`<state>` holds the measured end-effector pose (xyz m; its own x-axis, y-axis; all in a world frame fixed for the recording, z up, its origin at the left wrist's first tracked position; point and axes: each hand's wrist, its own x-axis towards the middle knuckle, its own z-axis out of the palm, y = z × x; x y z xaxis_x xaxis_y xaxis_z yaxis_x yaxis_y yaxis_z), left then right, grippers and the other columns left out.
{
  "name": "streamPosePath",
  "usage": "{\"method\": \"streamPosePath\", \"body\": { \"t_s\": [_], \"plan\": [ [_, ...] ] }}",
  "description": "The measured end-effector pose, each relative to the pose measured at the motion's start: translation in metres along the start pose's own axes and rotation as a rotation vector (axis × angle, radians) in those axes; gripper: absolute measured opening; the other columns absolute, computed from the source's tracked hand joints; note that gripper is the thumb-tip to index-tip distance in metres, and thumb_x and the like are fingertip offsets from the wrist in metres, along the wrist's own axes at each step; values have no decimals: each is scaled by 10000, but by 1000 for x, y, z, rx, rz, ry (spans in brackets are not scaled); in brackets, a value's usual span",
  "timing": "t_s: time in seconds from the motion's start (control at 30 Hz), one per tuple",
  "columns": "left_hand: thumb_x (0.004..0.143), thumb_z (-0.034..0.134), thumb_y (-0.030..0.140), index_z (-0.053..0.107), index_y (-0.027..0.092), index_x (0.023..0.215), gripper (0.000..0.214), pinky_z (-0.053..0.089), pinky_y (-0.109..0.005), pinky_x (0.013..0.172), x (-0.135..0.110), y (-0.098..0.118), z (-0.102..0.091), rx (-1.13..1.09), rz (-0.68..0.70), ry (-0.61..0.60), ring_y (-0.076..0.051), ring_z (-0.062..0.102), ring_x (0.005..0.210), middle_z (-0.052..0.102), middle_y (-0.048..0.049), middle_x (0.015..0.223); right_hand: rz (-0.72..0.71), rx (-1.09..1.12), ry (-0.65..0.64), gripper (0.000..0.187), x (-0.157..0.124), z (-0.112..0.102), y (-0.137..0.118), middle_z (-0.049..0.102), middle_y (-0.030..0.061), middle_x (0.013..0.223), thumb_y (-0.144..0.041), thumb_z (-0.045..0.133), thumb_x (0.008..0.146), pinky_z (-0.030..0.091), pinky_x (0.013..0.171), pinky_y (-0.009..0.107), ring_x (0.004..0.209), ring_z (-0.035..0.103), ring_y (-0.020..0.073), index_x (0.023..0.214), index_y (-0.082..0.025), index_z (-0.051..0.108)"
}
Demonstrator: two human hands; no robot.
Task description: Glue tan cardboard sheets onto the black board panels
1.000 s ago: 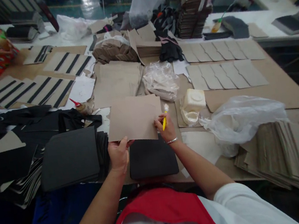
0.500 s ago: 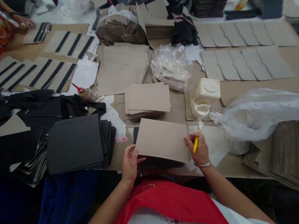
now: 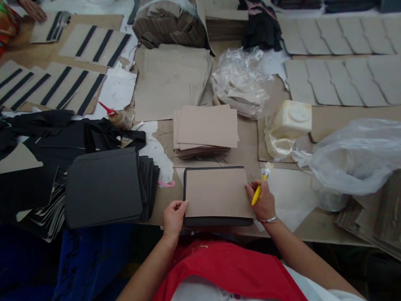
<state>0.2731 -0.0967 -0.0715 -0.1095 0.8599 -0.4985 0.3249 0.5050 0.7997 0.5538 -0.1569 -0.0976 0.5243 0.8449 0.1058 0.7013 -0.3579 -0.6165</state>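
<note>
Tan cardboard sheet [image 3: 215, 193] lying flat on a black panel [image 3: 217, 222], whose dark border shows around it, at the near edge of the counter [image 3: 247, 146]. The sheet lies between the two hands. Left hand [image 3: 174, 218]: fingers loosely curled, thumb tip touching the sheet's left edge. Right hand [image 3: 264, 204]: fingertips on the sheet's right edge, pinching a yellow-handled brush [image 3: 257, 194] with its bristles pointing away. Just beyond the sheet, a stack of tan sheets [image 3: 207, 128]; to its left, a pile of black panels [image 3: 102, 188]; to its right, a white tub [image 3: 289, 122] and a clear plastic bag [image 3: 370, 152].
</note>
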Motion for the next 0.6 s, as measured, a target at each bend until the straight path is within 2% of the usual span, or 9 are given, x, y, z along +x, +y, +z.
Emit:
{"method": "streamPosePath", "body": {
  "t_s": [0.2, 0.43, 0.6],
  "plan": [
    [634, 658, 451, 676, 119, 686, 336, 406, -220, 564, 7, -4, 3, -9, -33, 3, -125, 538, 578, 637, -21, 617, 2, -24, -32, 295, 0, 6, 5, 617, 58, 798, -464, 466, 835, 472, 640, 310, 704, 601, 185, 936, -189, 493],
    [625, 640, 488, 689, 127, 727, 378, 403, -227, 583, 8, -6, 0, 132, -47, -7, -149, 571, 627, 667, -34, 668, -5, -49, -53, 243, 2, 6, 3, 622, 52, 789, -407, 458, 843, 476, 645, 299, 698, 611, 180, 931, -182, 486],
    [609, 634, 509, 698, 135, 734, 400, 407, -226, 577, 8, -2, 2, 204, -55, 11, -161, 582, 644, 672, -32, 671, 46, -53, -98, 195, 4, 5, 1, 632, 49, 788, -338, 506, 832, 477, 629, 287, 684, 623, 179, 954, -188, 486]
  ]
}}
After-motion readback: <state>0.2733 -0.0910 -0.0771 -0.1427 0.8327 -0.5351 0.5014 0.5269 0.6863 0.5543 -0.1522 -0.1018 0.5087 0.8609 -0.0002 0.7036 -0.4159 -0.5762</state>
